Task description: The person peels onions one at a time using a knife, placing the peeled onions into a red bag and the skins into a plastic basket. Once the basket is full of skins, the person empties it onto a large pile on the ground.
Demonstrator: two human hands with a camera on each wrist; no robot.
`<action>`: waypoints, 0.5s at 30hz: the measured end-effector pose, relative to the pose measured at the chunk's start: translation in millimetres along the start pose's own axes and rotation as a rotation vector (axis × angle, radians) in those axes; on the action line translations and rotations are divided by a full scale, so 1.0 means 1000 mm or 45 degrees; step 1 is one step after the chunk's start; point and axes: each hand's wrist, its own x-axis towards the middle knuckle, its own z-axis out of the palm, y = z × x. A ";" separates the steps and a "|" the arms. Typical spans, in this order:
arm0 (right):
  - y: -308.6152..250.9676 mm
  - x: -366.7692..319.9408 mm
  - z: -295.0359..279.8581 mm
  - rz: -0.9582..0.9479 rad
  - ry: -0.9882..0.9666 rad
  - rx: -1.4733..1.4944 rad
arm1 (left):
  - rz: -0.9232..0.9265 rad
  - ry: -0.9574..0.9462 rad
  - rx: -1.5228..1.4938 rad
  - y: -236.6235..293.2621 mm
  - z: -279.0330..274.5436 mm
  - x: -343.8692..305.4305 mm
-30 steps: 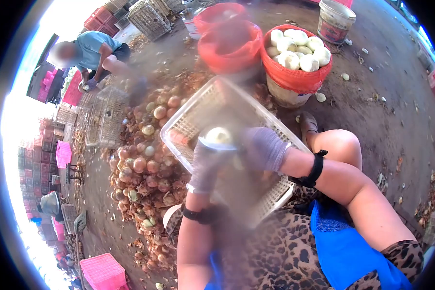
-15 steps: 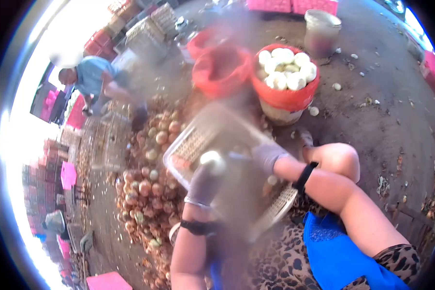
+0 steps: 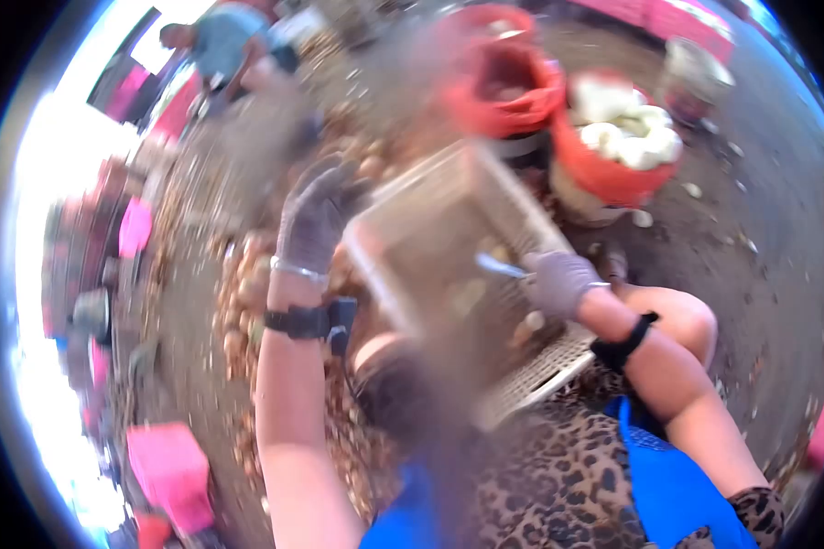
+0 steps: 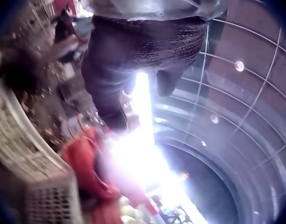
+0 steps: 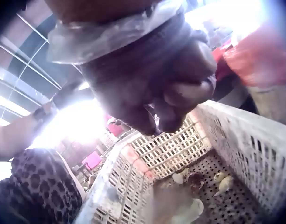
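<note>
In the head view, the gloved left hand (image 3: 316, 220) is raised beside the left edge of the plastic crate (image 3: 389, 279), with nothing visible in it. Its fingers (image 4: 105, 102) are spread in the left wrist view. Over the crate's right side, the gloved right hand (image 3: 563, 285) grips a small knife (image 3: 501, 266), blade pointing left. Curled fingers of the right hand (image 5: 152, 79) show in the right wrist view above the crate (image 5: 241, 123), which has some pale scraps (image 5: 224, 184) on its floor. White peeled onions (image 3: 645, 137) fill a red-lined bucket (image 3: 609, 178).
Unpeeled onions (image 3: 238, 343) lie heaped left of the crate. Beyond it stand red-lined containers (image 3: 494, 105) and another bucket (image 3: 696, 78). A person in blue (image 3: 224, 46) bends at upper left; a pink crate (image 3: 169, 467) sits lower left.
The left hand has let go of the white onion it held and moved up and left, away from the knife. The right hand still grips the knife. The head view has shifted.
</note>
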 end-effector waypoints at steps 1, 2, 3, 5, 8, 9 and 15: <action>-0.005 -0.002 0.005 -0.020 0.018 -0.081 | 0.008 0.107 0.029 0.001 -0.040 -0.023; -0.013 -0.007 0.005 -0.006 -0.022 -0.034 | -0.018 0.221 0.003 -0.003 -0.085 -0.048; -0.012 -0.006 0.017 -0.058 0.003 -0.097 | -0.019 0.367 -0.014 -0.012 -0.124 -0.078; -0.018 -0.003 0.030 -0.024 -0.101 -0.150 | -0.101 0.722 0.277 -0.038 -0.188 -0.127; -0.026 0.008 0.049 -0.067 -0.139 -0.146 | -0.300 0.966 0.613 -0.117 -0.266 -0.172; -0.031 0.014 0.053 -0.057 -0.161 -0.165 | -0.350 0.947 0.749 -0.155 -0.300 -0.178; -0.041 0.056 0.074 -0.023 -0.160 -0.137 | -0.220 0.353 1.908 -0.274 -0.291 -0.109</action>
